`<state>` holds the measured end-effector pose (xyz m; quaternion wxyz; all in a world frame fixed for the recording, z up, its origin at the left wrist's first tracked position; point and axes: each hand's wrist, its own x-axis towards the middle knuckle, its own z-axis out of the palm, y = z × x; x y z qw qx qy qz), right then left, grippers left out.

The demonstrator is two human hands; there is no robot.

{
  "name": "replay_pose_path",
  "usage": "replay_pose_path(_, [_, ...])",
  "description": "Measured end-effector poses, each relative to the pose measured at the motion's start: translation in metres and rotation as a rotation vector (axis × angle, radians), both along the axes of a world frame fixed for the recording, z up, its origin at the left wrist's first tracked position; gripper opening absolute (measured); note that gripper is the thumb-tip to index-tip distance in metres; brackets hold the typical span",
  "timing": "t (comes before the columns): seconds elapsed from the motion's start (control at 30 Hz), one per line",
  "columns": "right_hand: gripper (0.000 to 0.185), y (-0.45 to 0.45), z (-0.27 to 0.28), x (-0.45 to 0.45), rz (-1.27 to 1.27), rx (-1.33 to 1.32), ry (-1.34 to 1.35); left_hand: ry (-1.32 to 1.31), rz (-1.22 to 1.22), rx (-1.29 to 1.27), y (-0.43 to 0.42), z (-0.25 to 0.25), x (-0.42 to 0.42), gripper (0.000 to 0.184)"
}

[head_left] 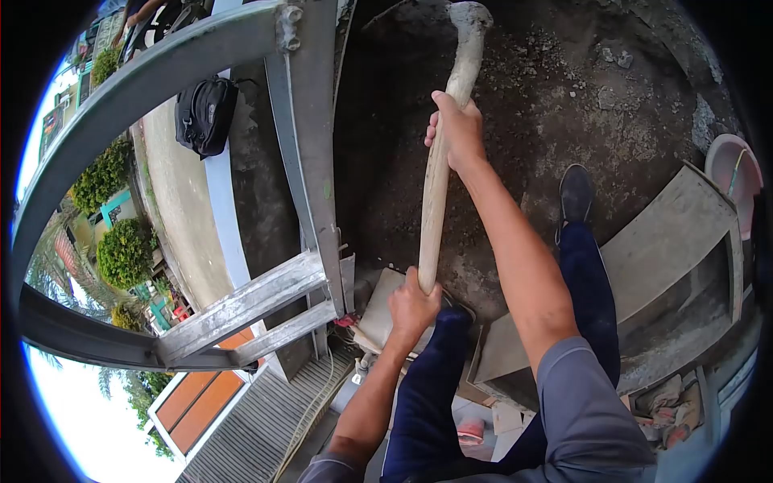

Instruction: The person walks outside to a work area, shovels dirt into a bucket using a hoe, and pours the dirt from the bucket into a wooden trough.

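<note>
Just right of the metal frame (312,137), a long wooden handle (432,217) slants over the dirt floor (539,105); what its dirt-caked far end carries is hard to tell. The right hand (460,133) wraps it fairly high up, thumb along the wood, and the left hand (415,304) closes around the lower end. Swinging too wide could knock it against the frame, and a slack grip could drop it on the shoe (575,195) farther from the frame
</note>
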<state>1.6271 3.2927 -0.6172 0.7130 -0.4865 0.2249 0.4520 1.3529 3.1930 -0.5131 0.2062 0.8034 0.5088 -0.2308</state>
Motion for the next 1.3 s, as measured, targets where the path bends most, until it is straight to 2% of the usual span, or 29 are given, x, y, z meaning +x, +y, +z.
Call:
replay_pose_path(0.1, [0.036, 0.037, -0.052, -0.04, 0.265, -0.085, -0.019, -0.038, 0.214, -0.082, -0.011, -0.034, -0.01, 0.038])
replay_pose_path(0.17, [0.038, 0.036, -0.075, -0.066, 0.431, -0.161, 0.035, -0.064, 0.421, -0.176, -0.037, -0.034, 0.002, 0.034])
replay_pose_path(0.23, [0.039, 0.022, -0.089, -0.085, 0.553, -0.19, 0.074, -0.092, 0.489, -0.207, -0.067, -0.032, 0.002, 0.035])
replay_pose_path(0.4, [0.028, -0.064, -0.041, -0.108, 0.434, -0.134, 0.145, -0.046, 0.366, -0.18, -0.141, 0.002, -0.05, 0.035])
replay_pose_path(0.5, [0.028, -0.096, -0.009, -0.094, 0.252, -0.118, 0.073, -0.028, 0.201, -0.174, -0.131, 0.002, -0.076, 0.035])
replay_pose_path(0.57, [0.03, -0.098, 0.005, -0.065, 0.087, -0.09, 0.025, -0.048, 0.048, -0.118, -0.102, -0.004, -0.077, 0.034])
replay_pose_path(0.6, [0.029, -0.092, 0.011, -0.047, 0.005, -0.073, 0.001, -0.155, -0.042, -0.079, -0.072, -0.012, -0.069, 0.033])
replay_pose_path(0.67, [0.029, -0.065, 0.016, -0.009, -0.155, -0.025, -0.057, -0.186, -0.177, -0.032, -0.008, -0.032, -0.048, 0.033])
replay_pose_path(0.77, [0.027, 0.005, -0.005, 0.02, -0.265, 0.023, -0.108, -0.179, -0.202, 0.062, 0.08, -0.054, -0.009, 0.03])
replay_pose_path(0.9, [0.03, 0.087, -0.062, -0.017, 0.037, -0.028, -0.011, -0.001, 0.088, 0.055, 0.081, -0.061, -0.005, 0.029])
replay_pose_path(1.03, [0.031, 0.068, -0.079, -0.034, 0.279, -0.065, 0.027, -0.071, 0.254, -0.005, 0.01, -0.063, 0.002, 0.032])
replay_pose_path(1.13, [0.031, 0.014, -0.07, -0.049, 0.292, -0.062, 0.089, -0.043, 0.279, -0.049, -0.045, -0.048, -0.01, 0.032])
replay_pose_path(1.23, [0.03, -0.041, -0.049, -0.058, 0.225, -0.077, 0.114, 0.014, 0.176, -0.083, -0.081, -0.033, -0.039, 0.032])
replay_pose_path(1.3, [0.03, -0.062, -0.029, -0.049, 0.152, -0.047, 0.071, -0.038, 0.117, -0.076, -0.081, -0.029, -0.044, 0.031])
